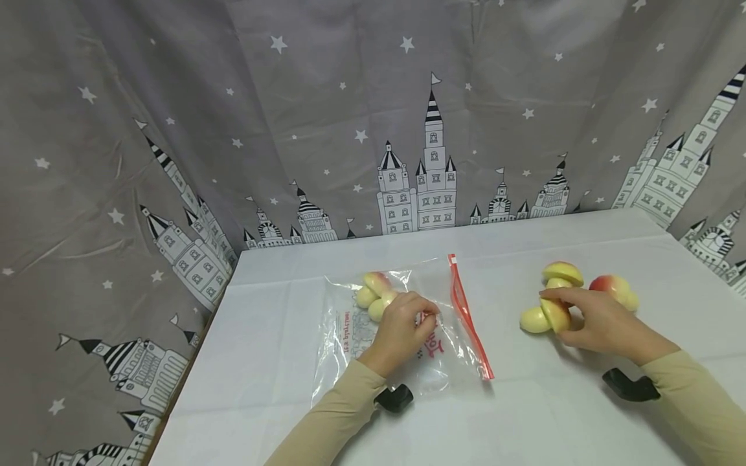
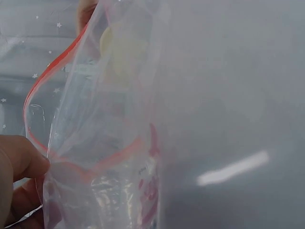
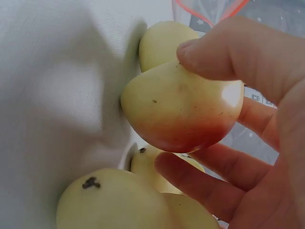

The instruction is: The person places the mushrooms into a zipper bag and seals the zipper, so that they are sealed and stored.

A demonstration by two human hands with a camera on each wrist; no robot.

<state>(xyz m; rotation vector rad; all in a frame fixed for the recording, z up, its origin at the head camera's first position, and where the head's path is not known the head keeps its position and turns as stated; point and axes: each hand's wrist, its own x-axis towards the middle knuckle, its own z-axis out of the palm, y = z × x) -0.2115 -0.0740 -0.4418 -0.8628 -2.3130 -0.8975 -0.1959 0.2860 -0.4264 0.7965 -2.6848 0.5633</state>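
Note:
A clear plastic zip bag point(image 1: 434, 372) with a red zip strip point(image 1: 471, 323) lies on the white table, several yellow-and-red mushroom-shaped pieces point(image 1: 379, 309) inside. My left hand point(image 1: 402, 327) pinches the bag's film; in the left wrist view the thumb point(image 2: 31, 160) presses it beside the red strip, and the mouth gapes. My right hand point(image 1: 606, 327) holds one mushroom-shaped piece point(image 3: 178, 109) by its red-blushed cap, thumb point(image 3: 214, 52) on one side and fingers around the other. Its pale round end point(image 1: 533, 320) points left. Two similar pieces point(image 1: 562, 273) point(image 1: 614, 287) lie close by.
Bag and pieces share a white-covered table point(image 1: 262, 362), the bag in the middle and loose pieces to the right. Behind and to the left hangs a grey curtain point(image 1: 326, 116) printed with castles and stars. Black wrist straps point(image 1: 632, 385) sit below both hands.

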